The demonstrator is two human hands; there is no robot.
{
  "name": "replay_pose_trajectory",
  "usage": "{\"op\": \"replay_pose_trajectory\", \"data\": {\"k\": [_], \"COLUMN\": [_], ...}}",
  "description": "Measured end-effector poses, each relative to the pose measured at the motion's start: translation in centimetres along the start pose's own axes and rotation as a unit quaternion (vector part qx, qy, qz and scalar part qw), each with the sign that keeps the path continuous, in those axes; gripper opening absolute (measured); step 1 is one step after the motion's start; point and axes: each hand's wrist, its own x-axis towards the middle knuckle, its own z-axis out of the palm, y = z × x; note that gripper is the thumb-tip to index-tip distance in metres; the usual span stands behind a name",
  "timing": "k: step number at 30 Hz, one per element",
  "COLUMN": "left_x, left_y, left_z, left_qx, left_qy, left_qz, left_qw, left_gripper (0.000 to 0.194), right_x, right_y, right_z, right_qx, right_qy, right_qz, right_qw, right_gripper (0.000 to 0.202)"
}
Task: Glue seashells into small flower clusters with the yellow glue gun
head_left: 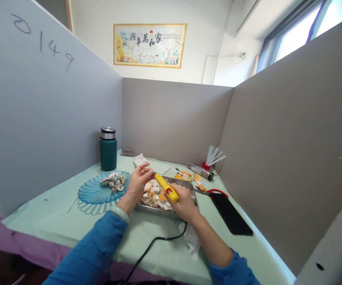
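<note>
A yellow glue gun [165,187] is gripped in my right hand [183,201], its nozzle pointing up and to the left. My left hand [138,180] pinches something small close to the nozzle tip; fingers hide what it is. Beneath both hands lies a metal tray [155,211] filled with shells and orange and white pieces. To the left, a blue scalloped plate [90,190] bears a cluster of small shells [114,181]. A black cord [155,240] runs from below my right hand to the front table edge.
At the back left stands a green bottle [108,154]. A black phone-like slab [232,213], scissors with red handles [218,192] and a clear tube [199,171] lie right. White glue sticks [214,155] stand in a red holder. Crumpled tissue [192,241] lies in front; grey panels [176,114] enclose the table.
</note>
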Motion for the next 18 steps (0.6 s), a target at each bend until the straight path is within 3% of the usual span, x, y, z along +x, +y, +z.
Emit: {"op": "replay_pose_trajectory", "data": {"k": [7,12,18], "left_x": [-0.4,-1.3,-1.9], "left_y": [0.0,-0.3,-1.2], "left_z": [0.1,1.2,1.7], "left_qx": [0.029,0.060,0.081], "left_qy": [-0.030,-0.093,-0.153], "left_qz": [-0.007,-0.027,-0.036], "left_qw": [0.999,0.994,0.984], "left_gripper": [0.054,0.051,0.047], "right_x": [0.2,0.6,0.9], "right_y": [0.7,1.7,1.0], "right_z": [0.3,1.4,1.1], "right_qx": [0.094,0.261,0.331], "right_qy": [0.074,0.098,0.097], "right_qz": [0.104,0.189,0.197], "right_qw": [0.987,0.942,0.918], "right_gripper": [0.018,0.033,0.035]}}
